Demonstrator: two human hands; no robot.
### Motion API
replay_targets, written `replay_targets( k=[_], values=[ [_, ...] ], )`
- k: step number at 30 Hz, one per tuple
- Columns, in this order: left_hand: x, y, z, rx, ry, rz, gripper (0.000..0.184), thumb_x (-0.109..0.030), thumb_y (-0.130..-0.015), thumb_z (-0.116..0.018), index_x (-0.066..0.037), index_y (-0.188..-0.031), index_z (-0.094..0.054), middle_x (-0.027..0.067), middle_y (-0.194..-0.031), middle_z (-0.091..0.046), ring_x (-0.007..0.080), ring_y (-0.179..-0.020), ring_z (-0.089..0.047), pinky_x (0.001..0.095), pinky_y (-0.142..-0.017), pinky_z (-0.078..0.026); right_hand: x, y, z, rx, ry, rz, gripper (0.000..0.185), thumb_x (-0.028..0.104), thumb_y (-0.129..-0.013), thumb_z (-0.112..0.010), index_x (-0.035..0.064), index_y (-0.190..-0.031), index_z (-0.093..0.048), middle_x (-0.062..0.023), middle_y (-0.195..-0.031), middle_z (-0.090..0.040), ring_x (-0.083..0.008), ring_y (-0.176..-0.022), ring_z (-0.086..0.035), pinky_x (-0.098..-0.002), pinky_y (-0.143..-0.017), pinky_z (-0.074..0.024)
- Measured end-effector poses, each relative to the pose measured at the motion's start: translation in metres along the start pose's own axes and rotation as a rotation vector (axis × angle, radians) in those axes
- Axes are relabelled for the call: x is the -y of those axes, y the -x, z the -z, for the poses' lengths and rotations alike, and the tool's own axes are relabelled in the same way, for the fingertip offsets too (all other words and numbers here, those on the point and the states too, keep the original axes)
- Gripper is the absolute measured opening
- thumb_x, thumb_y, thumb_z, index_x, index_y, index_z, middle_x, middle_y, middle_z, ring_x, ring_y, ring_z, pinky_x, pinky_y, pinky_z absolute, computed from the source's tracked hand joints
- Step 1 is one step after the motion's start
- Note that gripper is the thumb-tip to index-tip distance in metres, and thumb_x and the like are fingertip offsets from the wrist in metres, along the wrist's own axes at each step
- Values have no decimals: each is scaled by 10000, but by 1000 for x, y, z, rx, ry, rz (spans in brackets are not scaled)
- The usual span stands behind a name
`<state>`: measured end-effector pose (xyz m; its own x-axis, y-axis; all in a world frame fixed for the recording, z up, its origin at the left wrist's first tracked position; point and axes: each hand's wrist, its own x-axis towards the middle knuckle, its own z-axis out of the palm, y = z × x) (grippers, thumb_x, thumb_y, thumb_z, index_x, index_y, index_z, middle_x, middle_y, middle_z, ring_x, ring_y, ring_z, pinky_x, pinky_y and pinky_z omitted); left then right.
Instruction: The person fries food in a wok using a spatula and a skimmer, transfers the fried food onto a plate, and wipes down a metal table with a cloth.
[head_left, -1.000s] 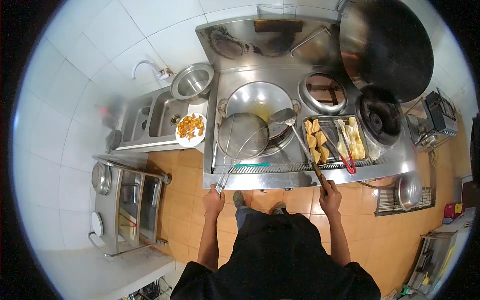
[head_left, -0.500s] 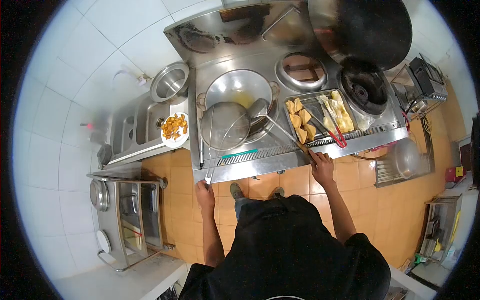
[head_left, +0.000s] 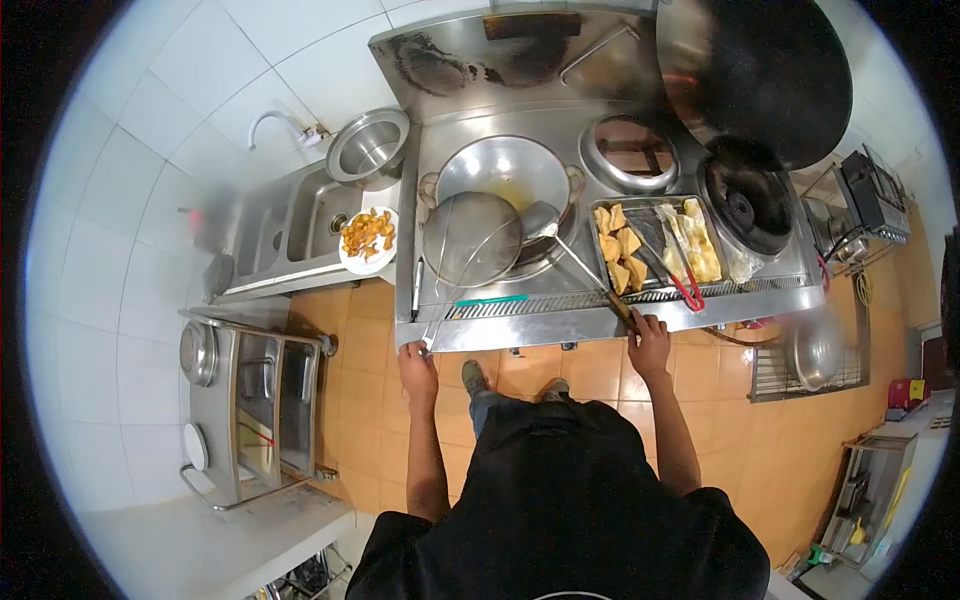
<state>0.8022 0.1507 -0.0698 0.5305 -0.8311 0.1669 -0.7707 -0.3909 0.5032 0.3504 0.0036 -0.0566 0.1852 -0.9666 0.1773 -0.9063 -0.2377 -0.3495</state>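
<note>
My left hand is closed around the handle end of a wide round mesh skimmer at the stove's front edge. The skimmer's disc covers the near left part of a two-handled metal wok, where some yellowish liquid shows. A long-handled ladle has its bowl at the wok's right side, and my right hand grips its wooden handle. Just beyond that hand, a metal tray holds golden fried triangular pieces, pale wrapped food and red-handled tongs.
On the left, a white plate of browned chunks and a steel pot stand by the sink. A teal stick lies along the stove front. A large black wok leans at the back right. A cart stands lower left.
The view has shifted, so the stove appears further right. Both hands keep their grips, and the skimmer and ladle stay in about the same places over the wok.
</note>
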Motion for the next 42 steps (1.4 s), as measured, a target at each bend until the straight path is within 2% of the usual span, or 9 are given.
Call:
replay_targets(
  k=[4, 9, 12, 15, 22, 27, 31, 36, 42],
  values=[
    [-13, 1, 7, 1, -42, 10, 357, -25, -769, -722, -81, -1078, -553, 132, -1143, -536, 356, -1074, -528, 464, -853, -450, 1, 4, 1, -19, 31, 3, 528, 172, -830, -669, 178, -1344, -545, -99, -1121, -582, -332, -1007, -543, -487, -854, -449],
    [-29, 2, 19, -35, -230, 35, 370, -239, -838, -698, -121, -1160, -559, 100, -1200, -539, 314, -1135, -497, 489, -910, -374, 16, 14, 15, -166, 37, 21, 522, 177, -839, -673, 160, -1345, -545, -106, -1158, -575, -325, -1037, -526, -470, -862, -424],
    [-37, 3, 24, -82, -223, -7, 381, -293, -870, -657, -125, -1196, -553, 95, -1214, -546, 313, -1134, -492, 487, -925, -357, 21, 34, 20, -335, 29, 20, 407, 149, -826, -696, 141, -1226, -623, -84, -1068, -625, -300, -994, -547, -439, -826, -417],
    [-35, -2, 26, -95, -188, -69, 305, -247, -889, -633, -127, -1164, -579, 91, -1177, -574, 315, -1118, -500, 484, -912, -366, 39, 59, 19, -366, -52, 2, 110, 81, -786, -742, 126, -877, -701, -13, -725, -638, -247, -784, -591, -407, -731, -404],
    [-4, -16, 32, 75, 39, -57, 106, -166, -904, -616, -101, -979, -656, 63, -968, -665, 285, -915, -592, 427, -755, -438, 99, 122, -4, -61, -252, -98, 173, 233, -856, -733, 103, -752, -684, -50, -602, -621, -223, -557, -587, -371, -612, -424],
    [0, -8, 41, -61, 92, -30, 145, -187, -931, -610, -81, -853, -671, 94, -733, -660, 304, -685, -610, 430, -637, -461, 116, 124, -3, 158, -246, -125, 286, 302, -892, -692, 71, -726, -660, -83, -591, -616, -258, -543, -606, -389, -566, -453],
    [-18, 9, 33, 194, 133, 98, 232, -219, -975, -562, -63, -849, -678, 105, -650, -637, 297, -588, -604, 425, -582, -456, 128, 109, 1, 148, -306, -192, 251, 280, -906, -681, 52, -800, -685, -124, -699, -667, -275, -587, -647, -378, -543, -495],
    [-43, 23, 5, 247, 407, -60, 229, -198, -1006, -523, -54, -915, -676, 99, -588, -592, 224, -522, -579, 378, -513, -427, 148, 118, 26, 115, -440, -138, 221, 258, -898, -693, 44, -844, -698, -123, -765, -690, -253, -614, -659, -366, -575, -518],
    [-99, 54, -27, 585, 520, -305, 248, -225, -988, -554, -29, -942, -698, 54, -675, -689, 158, -571, -630, 300, -576, -484, 113, 194, 64, 26, -402, -119, 200, 229, -879, -715, 41, -818, -684, -104, -752, -677, -252, -593, -638, -353, -548, -500]
  ],
)
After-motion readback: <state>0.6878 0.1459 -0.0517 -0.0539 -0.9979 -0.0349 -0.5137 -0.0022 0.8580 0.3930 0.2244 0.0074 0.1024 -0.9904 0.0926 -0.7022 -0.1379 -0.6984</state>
